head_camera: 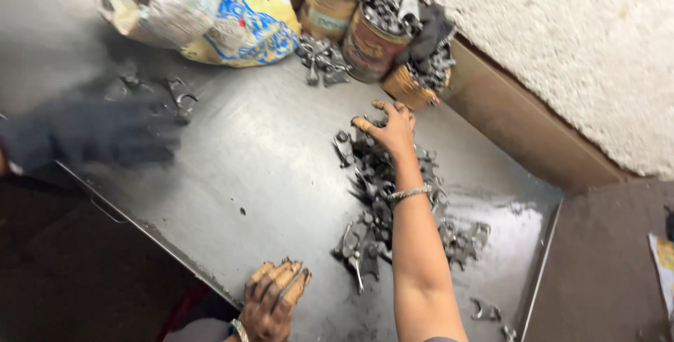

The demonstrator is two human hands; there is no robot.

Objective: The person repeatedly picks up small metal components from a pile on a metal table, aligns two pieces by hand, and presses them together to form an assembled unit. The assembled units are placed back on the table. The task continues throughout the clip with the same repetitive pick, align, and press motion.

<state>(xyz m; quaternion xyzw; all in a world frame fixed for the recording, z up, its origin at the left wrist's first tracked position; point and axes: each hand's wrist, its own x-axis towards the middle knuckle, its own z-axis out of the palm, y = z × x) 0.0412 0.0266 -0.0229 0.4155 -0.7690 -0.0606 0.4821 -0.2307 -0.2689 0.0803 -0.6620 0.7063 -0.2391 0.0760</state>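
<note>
My right hand reaches forward over a pile of small dark metal parts on a grey steel table. Its taped fingers are spread and rest on the far end of the pile. A thin bracelet circles the wrist. My left hand is at the table's near edge, its taped fingers curled around a thin metal part. Whether the right hand grips any part is hidden under its fingers.
Several tin cans heaped with metal parts stand at the back by a rough white wall. A yellow and blue bag lies at the back left. Another person's blurred dark-gloved hand moves at the left near loose parts.
</note>
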